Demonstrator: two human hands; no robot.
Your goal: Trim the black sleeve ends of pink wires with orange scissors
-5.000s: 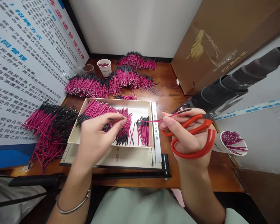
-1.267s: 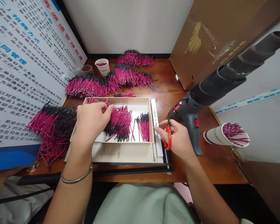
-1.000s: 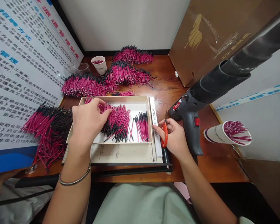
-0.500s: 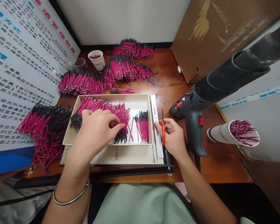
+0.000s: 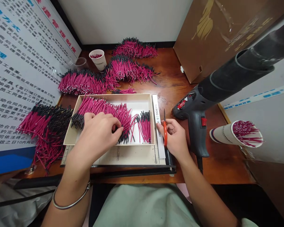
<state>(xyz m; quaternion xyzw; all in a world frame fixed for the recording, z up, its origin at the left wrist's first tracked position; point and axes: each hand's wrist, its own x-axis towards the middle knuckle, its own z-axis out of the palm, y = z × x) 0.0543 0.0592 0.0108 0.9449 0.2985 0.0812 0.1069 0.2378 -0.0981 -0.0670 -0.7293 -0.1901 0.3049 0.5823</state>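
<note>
In the head view, with the shallow box (image 5: 123, 144) as the clock's centre, the left hand (image 5: 100, 134) reaches in from seven o'clock, thumb and forefinger drawn close together at the larger bundle of pink-and-black wires (image 5: 97, 105); whether they pinch any, I cannot tell. A smaller bundle (image 5: 145, 127) lies inside near three. The right hand (image 5: 177, 138), outside between three and four, holds orange-handled scissors (image 5: 165, 134), blades toward twelve. The box sits on a paper cutter (image 5: 132, 155); another heap of wires (image 5: 44, 126) lies at nine.
</note>
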